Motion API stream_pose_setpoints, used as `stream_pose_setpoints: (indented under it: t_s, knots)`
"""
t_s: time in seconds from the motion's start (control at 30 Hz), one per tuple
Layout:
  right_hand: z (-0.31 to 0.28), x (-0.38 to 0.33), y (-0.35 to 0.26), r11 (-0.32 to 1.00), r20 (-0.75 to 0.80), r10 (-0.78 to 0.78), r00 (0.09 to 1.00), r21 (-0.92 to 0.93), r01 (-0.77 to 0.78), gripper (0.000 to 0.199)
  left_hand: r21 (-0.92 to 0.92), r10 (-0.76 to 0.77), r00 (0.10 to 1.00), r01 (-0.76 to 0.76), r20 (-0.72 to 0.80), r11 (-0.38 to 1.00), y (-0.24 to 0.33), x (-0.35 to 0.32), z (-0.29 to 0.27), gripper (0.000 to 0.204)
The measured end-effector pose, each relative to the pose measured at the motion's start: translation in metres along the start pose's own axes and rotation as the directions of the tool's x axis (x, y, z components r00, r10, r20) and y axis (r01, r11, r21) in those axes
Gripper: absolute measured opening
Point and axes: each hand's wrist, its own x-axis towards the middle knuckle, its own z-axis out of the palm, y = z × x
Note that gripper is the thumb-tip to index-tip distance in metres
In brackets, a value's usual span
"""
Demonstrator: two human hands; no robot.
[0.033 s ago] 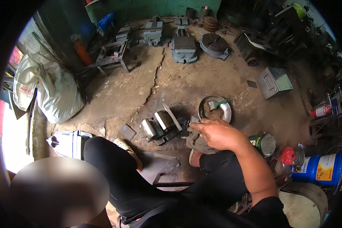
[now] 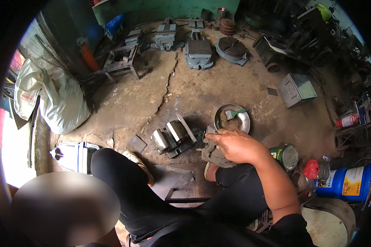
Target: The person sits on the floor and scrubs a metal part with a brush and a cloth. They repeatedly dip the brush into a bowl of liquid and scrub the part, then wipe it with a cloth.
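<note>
My right hand (image 2: 237, 146) reaches in from the lower right, its index finger stretched to the left and the other fingers curled over a grey rag (image 2: 213, 155). The rag hangs below the fingers; the underside of the grip is hidden. Just beyond the hand stands a round metal bowl (image 2: 246, 120) with brown matter in it and a green-handled paintbrush (image 2: 236, 113) resting across it. Left of the hand, on the floor, sits a metal vise-like assembly (image 2: 174, 138) with shiny rounded parts and an upright plate. My left hand does not show.
Grey machine vises (image 2: 198, 51) and a round table-like machine part (image 2: 231, 49) stand farther back. A grey metal box (image 2: 294, 90), green can (image 2: 289, 156) and blue bucket (image 2: 338, 183) lie right. Left are a white sack (image 2: 66, 101) and another grey vise (image 2: 85, 158). A blurred patch covers the lower left.
</note>
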Motion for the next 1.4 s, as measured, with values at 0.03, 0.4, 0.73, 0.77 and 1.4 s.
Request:
stream_pose_setpoints:
  t_s: [0.03,0.4,0.73,0.77,1.4]
  knots:
    - [-0.002,-0.003,0.0,1.0,0.022,-0.006,1.0,0.029,0.006,0.047,0.002,-0.004,1.0,0.004,0.001,1.0,0.002,-0.003,0.001,0.03]
    - [-0.01,-0.002,0.0,0.999,-0.097,-0.034,0.995,-0.019,0.032,0.048,0.034,-0.059,0.996,0.061,-0.067,0.998,-0.005,-0.022,0.01,0.029]
    - [-0.022,0.007,-0.013,1.0,0.03,-0.005,1.0,-0.002,0.005,0.049,0.047,-0.096,0.993,0.099,-0.068,0.994,-0.009,-0.034,0.021,0.029]
    - [-0.022,0.007,-0.014,1.0,0.013,-0.019,1.0,-0.005,0.02,0.048,0.043,-0.094,0.993,0.097,-0.069,0.994,-0.008,-0.034,0.022,0.029]
    - [-0.036,0.0,0.02,0.995,-0.239,0.086,0.967,0.073,-0.07,0.05,0.067,-0.509,0.599,0.605,0.618,0.793,-0.11,-0.097,0.171,0.036]
